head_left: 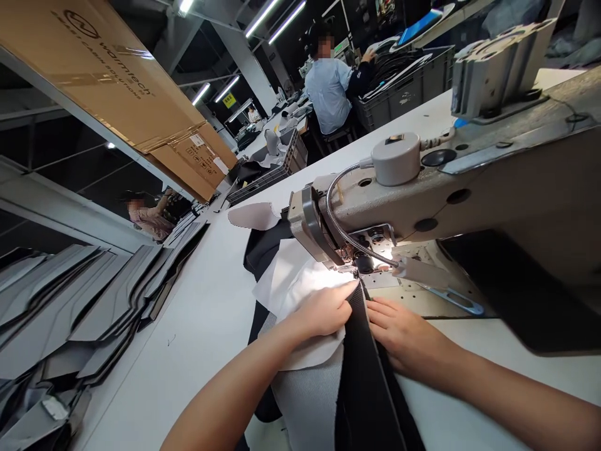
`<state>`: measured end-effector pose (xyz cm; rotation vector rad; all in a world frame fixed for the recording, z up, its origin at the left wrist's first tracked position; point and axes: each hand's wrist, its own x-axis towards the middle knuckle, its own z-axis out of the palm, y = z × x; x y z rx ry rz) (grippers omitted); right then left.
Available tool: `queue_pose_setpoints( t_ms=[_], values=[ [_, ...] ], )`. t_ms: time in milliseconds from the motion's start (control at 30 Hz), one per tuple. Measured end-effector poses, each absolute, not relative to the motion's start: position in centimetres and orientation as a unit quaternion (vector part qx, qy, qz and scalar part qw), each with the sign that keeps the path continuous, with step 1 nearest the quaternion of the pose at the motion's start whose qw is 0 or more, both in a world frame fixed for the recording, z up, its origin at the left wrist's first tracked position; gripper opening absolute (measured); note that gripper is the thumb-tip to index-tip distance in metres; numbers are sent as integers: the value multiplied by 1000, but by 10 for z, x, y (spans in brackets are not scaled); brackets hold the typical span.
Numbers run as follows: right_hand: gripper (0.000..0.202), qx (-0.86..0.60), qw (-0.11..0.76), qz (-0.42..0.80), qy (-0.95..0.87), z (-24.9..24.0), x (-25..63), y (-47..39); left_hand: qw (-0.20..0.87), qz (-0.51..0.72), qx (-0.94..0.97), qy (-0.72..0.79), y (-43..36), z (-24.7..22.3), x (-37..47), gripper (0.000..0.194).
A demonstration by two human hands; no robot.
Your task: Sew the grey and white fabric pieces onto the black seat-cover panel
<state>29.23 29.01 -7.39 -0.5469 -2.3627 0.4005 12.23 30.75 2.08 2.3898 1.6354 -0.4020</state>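
A sewing machine (319, 225) stands over layered fabric, its lit presser foot and needle area just beyond my fingertips. My left hand (323, 310) is closed on white fabric (291, 282), with the index finger stretched toward the foot. Below this hand hangs grey ribbed fabric (312, 401). Along its right side runs a black fabric strip (361, 388) that leads up under the foot. My right hand (399, 329) lies flat against the strip's right edge, fingers extended. The needle tip itself is hidden by glare and the foot.
Stacked grey panels (113, 294) line the table's left side. A large cardboard box (107, 81) rises at upper left. Beyond the machine are grey crates (408, 91) and a seated person (328, 88). A small blue-handled tool (457, 300) lies on the machine bed.
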Motion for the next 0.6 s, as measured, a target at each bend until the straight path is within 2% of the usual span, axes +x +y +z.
queue_pose_setpoints(
  t_ms=[100,200,300,433,533,600],
  values=[
    [44,-198,348,125,-908,-83,287,292,143,-154,801,560,304,22,126,57],
    [40,-195,373,108,-901,-84,279,289,128,-188,792,566,304,23,127,58],
    [39,-186,377,182,-889,-74,267,278,142,-210,790,558,310,23,124,60],
    [45,-177,359,272,-875,-63,255,262,216,-206,775,557,317,23,123,61],
    [43,-180,348,282,-875,-69,261,265,224,-192,765,573,317,20,127,62],
    [35,-168,342,246,-891,-74,270,276,211,-180,767,579,316,17,130,62]
  ],
)
